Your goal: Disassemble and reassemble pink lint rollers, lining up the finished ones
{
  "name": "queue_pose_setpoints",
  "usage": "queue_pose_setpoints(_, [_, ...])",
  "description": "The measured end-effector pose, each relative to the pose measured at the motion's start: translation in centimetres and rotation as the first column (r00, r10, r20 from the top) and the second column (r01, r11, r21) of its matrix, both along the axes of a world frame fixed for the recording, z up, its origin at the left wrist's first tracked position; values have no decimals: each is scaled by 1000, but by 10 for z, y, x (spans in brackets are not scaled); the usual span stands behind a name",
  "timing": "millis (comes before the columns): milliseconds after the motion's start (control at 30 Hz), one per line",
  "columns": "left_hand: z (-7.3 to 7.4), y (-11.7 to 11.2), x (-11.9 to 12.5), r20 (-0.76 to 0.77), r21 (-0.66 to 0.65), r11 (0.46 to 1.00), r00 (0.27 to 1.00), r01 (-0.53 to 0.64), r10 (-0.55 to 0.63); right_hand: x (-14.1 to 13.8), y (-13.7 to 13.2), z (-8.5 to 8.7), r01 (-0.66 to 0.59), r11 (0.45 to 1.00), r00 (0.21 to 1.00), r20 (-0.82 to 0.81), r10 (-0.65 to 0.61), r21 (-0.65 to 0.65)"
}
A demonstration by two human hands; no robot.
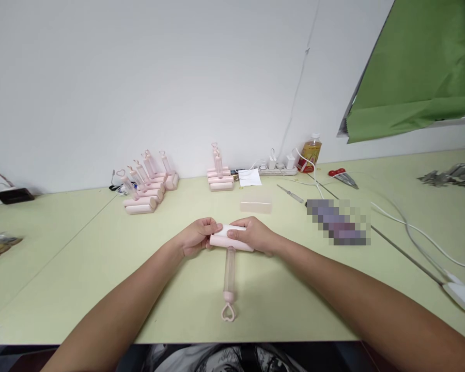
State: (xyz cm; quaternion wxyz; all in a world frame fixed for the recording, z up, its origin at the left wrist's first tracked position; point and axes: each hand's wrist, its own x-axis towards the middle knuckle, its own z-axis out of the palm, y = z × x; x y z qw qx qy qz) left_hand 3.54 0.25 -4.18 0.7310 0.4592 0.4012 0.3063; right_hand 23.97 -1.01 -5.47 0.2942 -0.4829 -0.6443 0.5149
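Observation:
A pink lint roller [229, 274] lies toward me, its clear handle ending in a heart-shaped loop near the table's front edge. Across its head sits a white roll [227, 229] in the pink holder. My left hand [196, 237] pinches the left end of the head, thumb on the white roll. Around the right end, my right hand [256, 235] is closed, its thumb pressed over the roll and holder. Just beyond my hands a clear plastic cover [256, 207] rests on the table.
Several finished-looking pink rollers [143, 188] stand at the back left, more [220, 178] at back centre. A power strip [278, 170], drink bottle [310, 153], screwdriver [290, 194] and red-handled snips [343, 177] lie rightward. White cables [422, 237] cross the right side.

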Motion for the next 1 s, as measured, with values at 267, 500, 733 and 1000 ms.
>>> queue_pose_setpoints(267, [1,2,1,-36,47,999,999,-4,6,-4,-5,0,36,995,998,54,-41,89])
queue_pose_setpoints(500, [-5,6,1,-112,170,983,990,-71,91,-6,-5,-5,118,976,985,105,-139,185])
queue_pose_setpoints(733, [-2,-1,5,-228,266,960,962,-89,152,-9,-2,-3,195,966,977,54,-206,168])
queue_pose_setpoints(1000, [-6,-9,3,-392,347,937,913,33,113,7,4,-5,241,949,970,-13,-243,203])
